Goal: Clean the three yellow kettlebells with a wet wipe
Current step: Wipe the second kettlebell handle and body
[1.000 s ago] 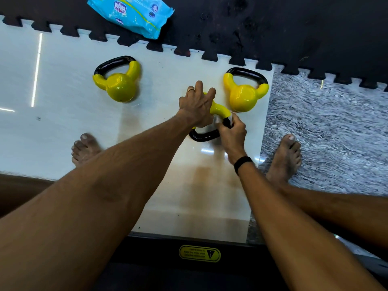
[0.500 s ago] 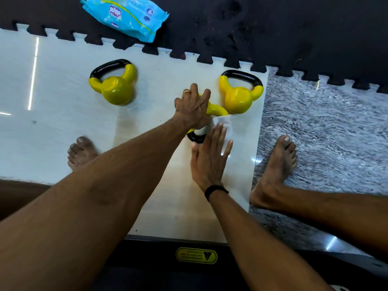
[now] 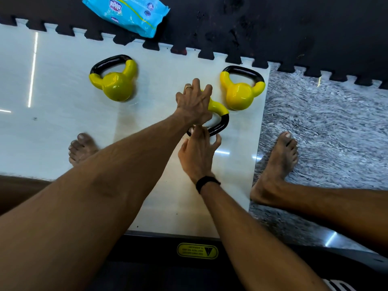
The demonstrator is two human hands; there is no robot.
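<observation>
Three yellow kettlebells with black handles lie on the white floor tile. The left kettlebell [image 3: 114, 87] and the right kettlebell [image 3: 239, 93] lie untouched. The middle kettlebell [image 3: 219, 119] lies with its handle toward me, its body hidden under my left hand [image 3: 195, 103], which grips it from above. My right hand [image 3: 197, 153] is just below, fingers spread, with its fingertips at the near side of the black handle. A small pale scrap shows by those fingertips; I cannot tell whether it is the wet wipe.
A blue wet wipe pack [image 3: 128, 13] lies on the black foam mat [image 3: 273, 28] beyond the tile. My bare feet stand either side, the left foot [image 3: 80, 148] on the tile and the right foot [image 3: 279, 164] on grey marbled floor. A dark machine edge with a yellow label [image 3: 197, 250] is nearest me.
My right hand left the right side of the handle, drew back flat toward me, and now reaches up to the handle's near side. My left hand stayed on the middle kettlebell.
</observation>
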